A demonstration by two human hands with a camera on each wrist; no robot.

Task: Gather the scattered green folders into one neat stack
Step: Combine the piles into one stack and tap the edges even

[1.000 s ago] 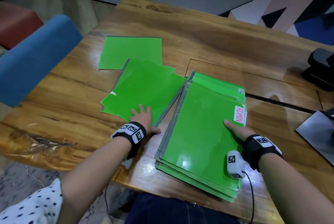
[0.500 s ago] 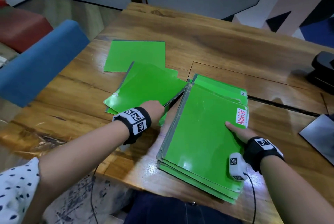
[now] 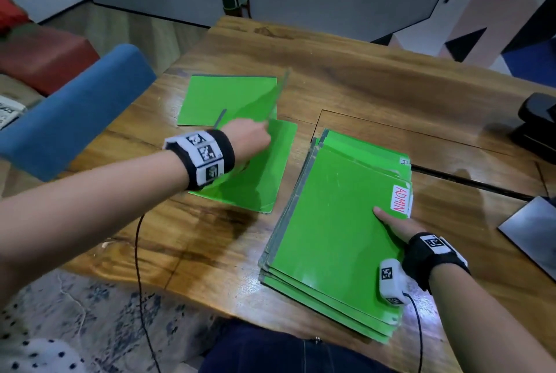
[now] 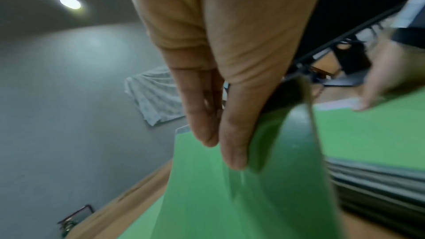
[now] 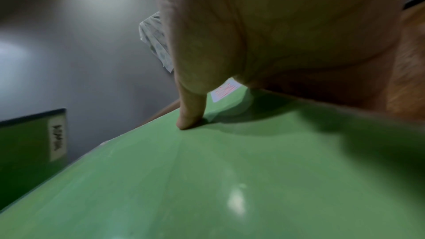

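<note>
Green folder [image 3: 255,104] is pinched in your left hand [image 3: 245,139]; it lay flat a second ago and is now tilted up off the loose folders [image 3: 258,174]. Right hand [image 3: 397,226] rests flat, fingers straight, on the stack [image 3: 331,222]. Open table [image 3: 376,92] between them, so the carry right looks unobstructed.

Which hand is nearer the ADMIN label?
Right. The right hand rests on the stack with its thumb just below the ADMIN label; the left hand is across the table, lifting a loose folder.
</note>
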